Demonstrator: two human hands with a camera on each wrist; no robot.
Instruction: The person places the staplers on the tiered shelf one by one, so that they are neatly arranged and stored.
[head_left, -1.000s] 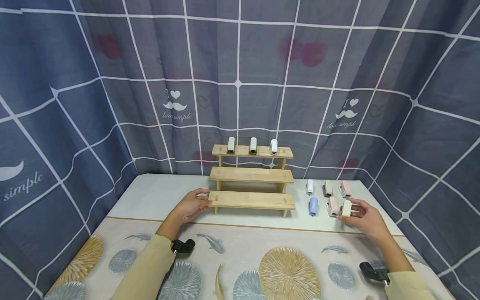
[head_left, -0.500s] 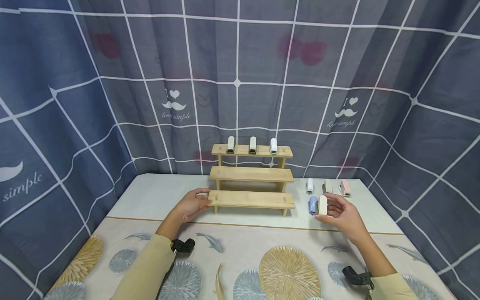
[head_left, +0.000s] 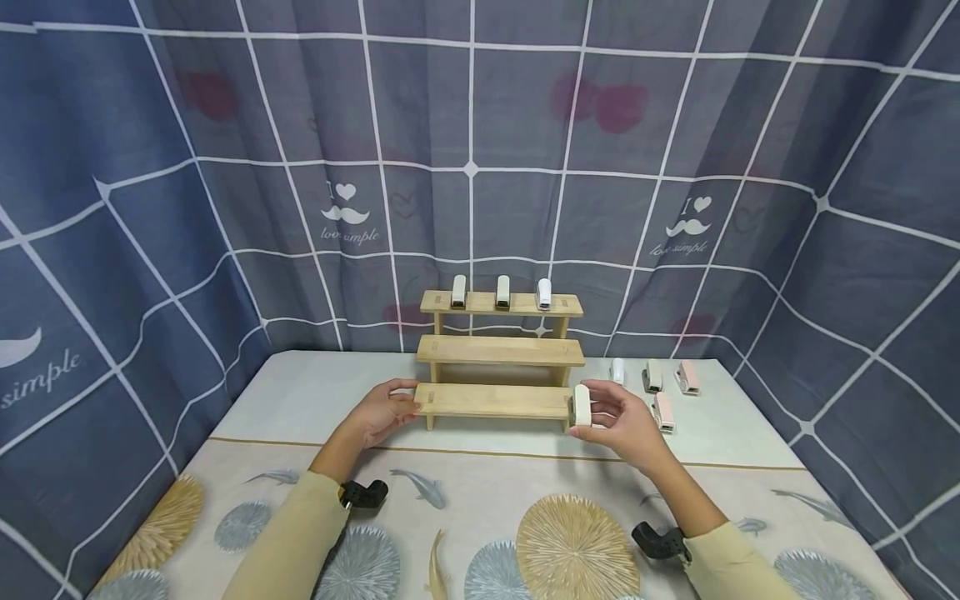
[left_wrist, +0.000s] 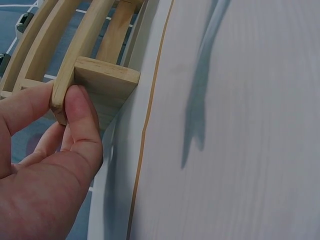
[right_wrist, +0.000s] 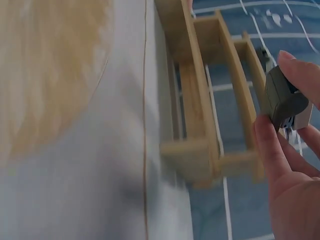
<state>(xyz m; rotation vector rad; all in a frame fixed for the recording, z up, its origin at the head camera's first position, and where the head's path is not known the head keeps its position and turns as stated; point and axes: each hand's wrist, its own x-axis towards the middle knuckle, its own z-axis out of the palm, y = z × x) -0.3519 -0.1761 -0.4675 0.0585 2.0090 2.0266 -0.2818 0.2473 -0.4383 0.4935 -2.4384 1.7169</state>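
Observation:
My left hand (head_left: 383, 412) pinches the left end of the lowest board of a three-tier wooden display stand (head_left: 501, 351); the left wrist view shows thumb and fingers on the board's end (left_wrist: 64, 100). In my right hand (head_left: 626, 425) is a small cream stapler (head_left: 581, 406), held between thumb and fingers in front of the lowest board's right end. Its dark grey base (right_wrist: 280, 97) shows in the right wrist view. On the top board stand two cream staplers, one at the left (head_left: 459, 292) and one in the middle (head_left: 503, 292), and a white stapler (head_left: 543, 294) at the right.
Right of the stand, on the table (head_left: 330, 375), are a white stapler (head_left: 617, 371), a cream stapler (head_left: 652, 377) and pink staplers, one behind (head_left: 687, 377) and one in front (head_left: 663, 412). My right hand hides the blue one. A checked curtain (head_left: 420, 208) surrounds the table.
My right hand has carried the cream stapler leftward from the right-hand group to the right end of the lowest board. My left hand has stayed on the stand.

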